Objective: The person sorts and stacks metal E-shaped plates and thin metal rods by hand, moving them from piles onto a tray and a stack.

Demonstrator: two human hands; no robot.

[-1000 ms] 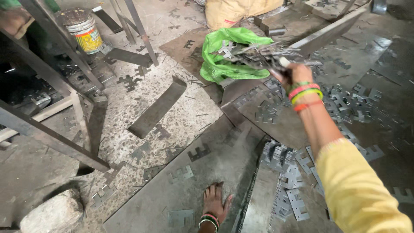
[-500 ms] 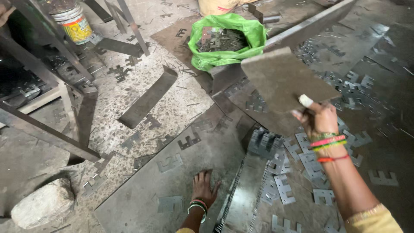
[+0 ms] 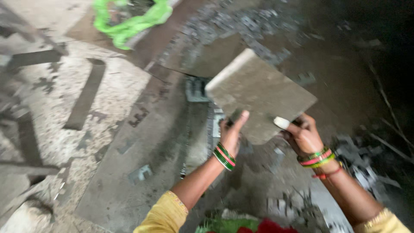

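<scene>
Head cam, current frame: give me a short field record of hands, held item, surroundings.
left hand: grips the near edge of the flat board, thumb up against its face
right hand: grips the board's near right edge, one fingertip wrapped in white
flat board: grey-brown, square, held tilted above the floor
wrists: green, red and yellow bangles on both
green bag: top left on the floor
metal sheet: lies flat below the left hand
image: motion-blurred
</scene>
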